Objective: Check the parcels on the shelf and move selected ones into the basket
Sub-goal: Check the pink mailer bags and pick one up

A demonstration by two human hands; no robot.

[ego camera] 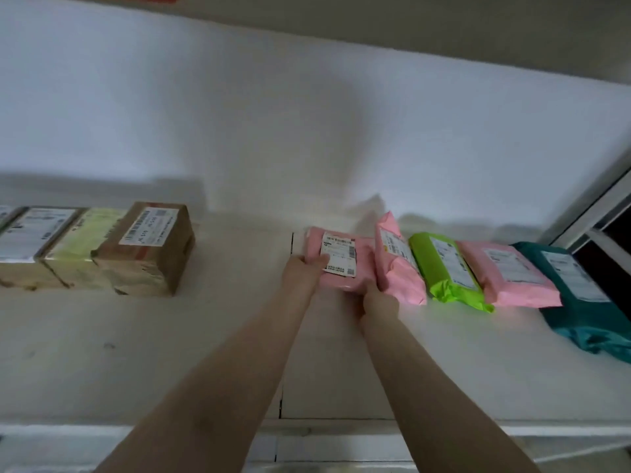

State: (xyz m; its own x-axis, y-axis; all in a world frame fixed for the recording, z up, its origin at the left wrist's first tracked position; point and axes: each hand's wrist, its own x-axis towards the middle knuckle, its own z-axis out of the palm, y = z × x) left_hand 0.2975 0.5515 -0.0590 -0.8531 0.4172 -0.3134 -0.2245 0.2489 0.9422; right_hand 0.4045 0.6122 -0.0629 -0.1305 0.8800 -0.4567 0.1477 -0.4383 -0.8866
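A pink parcel (358,268) with a white label lies on the white shelf (205,353), at the left end of a row of soft bags. My left hand (305,268) grips its left edge, thumb on the label. My right hand (377,300) holds its near right corner. To its right stand another pink bag (399,264), a lime green bag (444,271), a third pink bag (512,278) and a teal bag (580,295). No basket is in view.
On the left of the shelf a brown cardboard box (150,250) stands beside a pale green box (85,247) and a white-labelled box (30,240). A white wall (307,131) backs the shelf. A window frame (601,213) is at the right edge.
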